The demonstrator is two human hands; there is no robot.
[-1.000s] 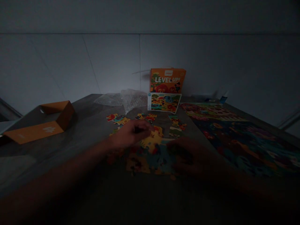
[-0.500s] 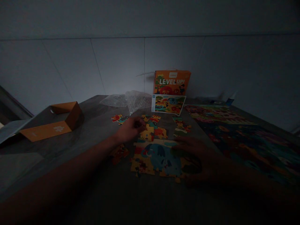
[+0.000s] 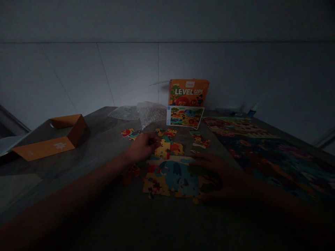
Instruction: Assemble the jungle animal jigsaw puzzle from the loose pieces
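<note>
On the dark tabletop lies a joined section of jigsaw puzzle (image 3: 178,177) with blue elephants on it. My left hand (image 3: 141,146) is closed beyond its upper left side, thumb and fingertips pinched at the edge of a yellow puzzle piece (image 3: 162,150). Right beside that is an orange puzzle piece (image 3: 177,149). My right hand (image 3: 217,170) rests at the right end of the elephant section, fingers apart and stretched over its edge. Several loose pieces lie around: a red and teal group (image 3: 131,133), a group on the right (image 3: 200,137), and dim ones (image 3: 131,173) under my left forearm.
An orange box with "LEVEL UP!" (image 3: 188,92) stands at the back, a picture card (image 3: 185,116) leaning before it. Bubble wrap (image 3: 151,112) lies left of it. An open orange box tray (image 3: 44,148) sits far left. Another colourful puzzle (image 3: 261,157) covers the right side.
The whole view has shifted slightly, so things appear a little farther left. My left hand stays by the yellow piece with a small finger movement. My right hand keeps its place on the puzzle.
</note>
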